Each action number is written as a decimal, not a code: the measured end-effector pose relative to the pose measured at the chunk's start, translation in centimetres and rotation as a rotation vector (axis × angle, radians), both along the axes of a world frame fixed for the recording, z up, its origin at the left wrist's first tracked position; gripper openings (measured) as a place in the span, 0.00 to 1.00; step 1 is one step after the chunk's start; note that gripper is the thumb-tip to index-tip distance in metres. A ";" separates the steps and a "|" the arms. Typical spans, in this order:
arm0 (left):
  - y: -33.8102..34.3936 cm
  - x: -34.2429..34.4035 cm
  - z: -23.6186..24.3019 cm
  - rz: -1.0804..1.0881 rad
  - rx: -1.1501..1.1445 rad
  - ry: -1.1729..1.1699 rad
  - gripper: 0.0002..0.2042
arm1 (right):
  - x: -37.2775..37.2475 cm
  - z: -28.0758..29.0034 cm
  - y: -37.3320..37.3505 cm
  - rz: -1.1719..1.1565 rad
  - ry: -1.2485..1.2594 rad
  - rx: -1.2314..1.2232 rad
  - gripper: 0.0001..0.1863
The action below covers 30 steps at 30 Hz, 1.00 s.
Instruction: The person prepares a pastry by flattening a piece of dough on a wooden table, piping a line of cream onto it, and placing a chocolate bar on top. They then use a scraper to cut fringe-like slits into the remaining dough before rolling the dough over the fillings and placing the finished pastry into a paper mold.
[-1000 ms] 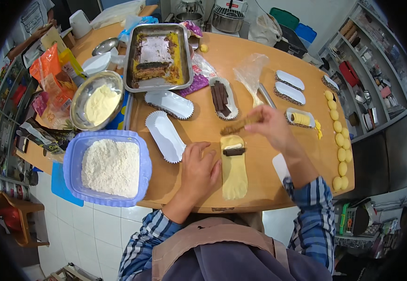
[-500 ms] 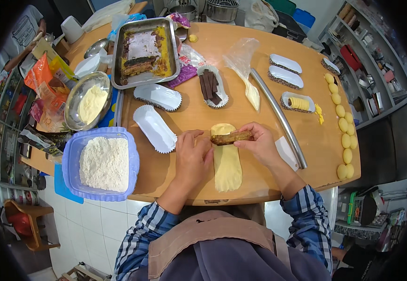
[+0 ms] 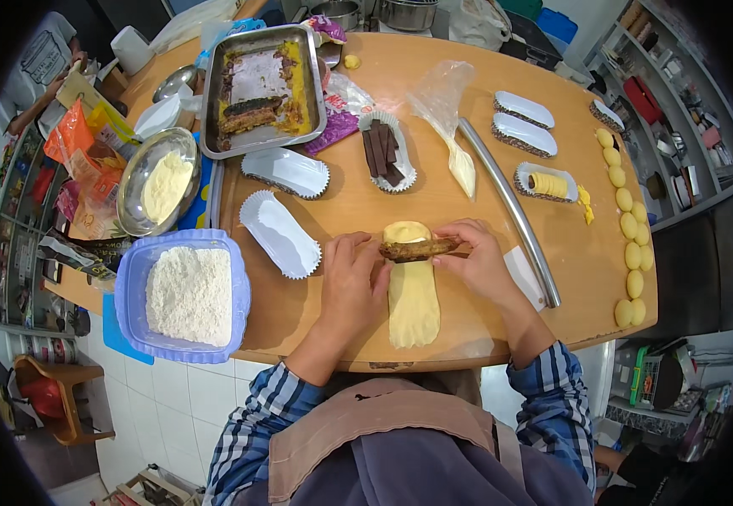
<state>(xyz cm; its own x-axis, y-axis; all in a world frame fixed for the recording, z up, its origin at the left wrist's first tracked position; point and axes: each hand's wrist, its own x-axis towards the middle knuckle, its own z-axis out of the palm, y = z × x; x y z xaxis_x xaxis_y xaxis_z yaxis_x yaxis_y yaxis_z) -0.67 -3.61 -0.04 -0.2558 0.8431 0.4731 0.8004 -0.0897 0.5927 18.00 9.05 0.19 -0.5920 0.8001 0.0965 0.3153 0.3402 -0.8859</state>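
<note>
Right hand point(image 3: 478, 268) pinches a browned strip point(image 3: 420, 250) reaching the curled left hand point(image 3: 350, 282), whose grip is unclear.

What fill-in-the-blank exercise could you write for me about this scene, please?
The brown filling stick is held across the dough strip, whose colour is ____.
The metal tube lies to the dough strip's ____.
Of the baking pan and the piping bag, the ____ is nearer the dough strip.
Missing: yellow; right; piping bag.

Wooden table point(image 3: 560, 228), dough strip point(image 3: 415, 308), metal rod point(image 3: 514, 201)
</note>
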 end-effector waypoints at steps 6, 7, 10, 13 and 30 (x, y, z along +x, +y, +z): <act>0.0 0.1 0.0 0.006 -0.018 -0.037 0.17 | 0.8 0.4 -0.1 -0.041 -0.059 -0.004 0.18; 0.1 0.1 -0.1 0.006 -0.021 -0.039 0.17 | 0.9 0.2 -0.1 -0.060 -0.027 -0.073 0.17; 0.2 0.1 -0.3 0.024 -0.054 -0.077 0.17 | 0.9 0.3 -0.1 -0.074 -0.017 -0.106 0.16; 0.2 0.3 -0.1 0.027 -0.056 -0.153 0.16 | 0.7 0.2 -0.5 -0.063 0.012 -0.124 0.16; 0.1 0.0 0.7 -0.027 0.037 0.032 0.18 | 3.2 4.5 -0.7 -0.253 -0.032 0.339 0.17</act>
<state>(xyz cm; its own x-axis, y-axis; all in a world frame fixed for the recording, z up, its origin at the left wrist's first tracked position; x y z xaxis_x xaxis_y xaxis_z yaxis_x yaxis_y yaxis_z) -0.67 -3.54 0.63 -0.2170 0.8313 0.5117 0.8161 -0.1331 0.5623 21.21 8.31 4.72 -0.3878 0.8470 0.3637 0.4519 0.5186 -0.7258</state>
